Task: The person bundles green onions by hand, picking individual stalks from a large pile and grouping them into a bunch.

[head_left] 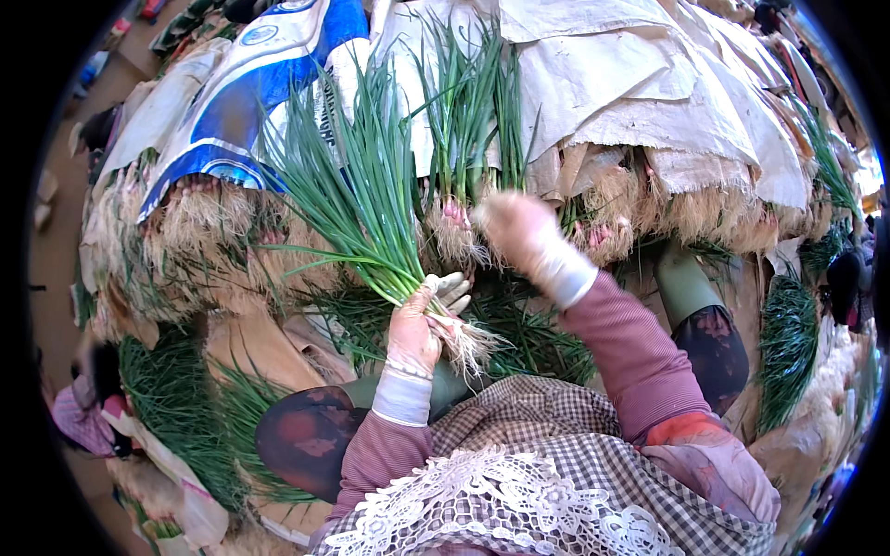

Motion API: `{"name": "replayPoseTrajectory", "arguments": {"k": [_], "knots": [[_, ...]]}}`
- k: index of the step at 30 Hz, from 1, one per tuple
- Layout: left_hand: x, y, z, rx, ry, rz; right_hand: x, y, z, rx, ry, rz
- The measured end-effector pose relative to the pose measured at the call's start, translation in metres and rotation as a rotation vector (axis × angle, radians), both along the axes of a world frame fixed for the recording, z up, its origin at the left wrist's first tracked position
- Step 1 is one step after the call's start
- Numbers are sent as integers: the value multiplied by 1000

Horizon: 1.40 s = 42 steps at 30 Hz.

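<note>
1. Our left hand closes around an onion bunch above our lap, gripping just above its roots, probably to keep the stalks together.
2. Our right hand is blurred beside a second bunch; we cannot tell its opening or hold.
3. Pale sacking covers the pile, root ends facing us; presumably it shades the leaves.
4. We note printing and a round emblem on the blue-and-white sack.

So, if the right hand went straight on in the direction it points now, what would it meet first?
Probably the small green onion bunch, near its bulb end, just to the upper left of the right hand. The hand is blurred and depth is unclear, so it might pass above.
</note>
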State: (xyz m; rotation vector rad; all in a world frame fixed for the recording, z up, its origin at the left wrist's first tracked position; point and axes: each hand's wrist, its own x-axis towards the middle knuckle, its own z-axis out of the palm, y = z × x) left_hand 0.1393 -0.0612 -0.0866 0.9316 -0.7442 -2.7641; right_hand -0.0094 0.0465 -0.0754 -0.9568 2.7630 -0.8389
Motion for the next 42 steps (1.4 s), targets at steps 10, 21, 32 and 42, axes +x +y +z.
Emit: {"name": "replayPoseTrajectory", "arguments": {"k": [10, 21, 32, 42], "knots": [[8, -6, -15, 74, 88, -66, -22, 15, -42, -109, -655, -421], [4, -11, 20, -112, 87, 11, -2, 9, -9, -477, -763, -258], [3, 5, -12, -55, -60, -106, 48, -21, -2, -771, -1154, -128], [8, -4, 12, 81, 231, -52, 50, 6, -76, 1045, -608, 728]]}}
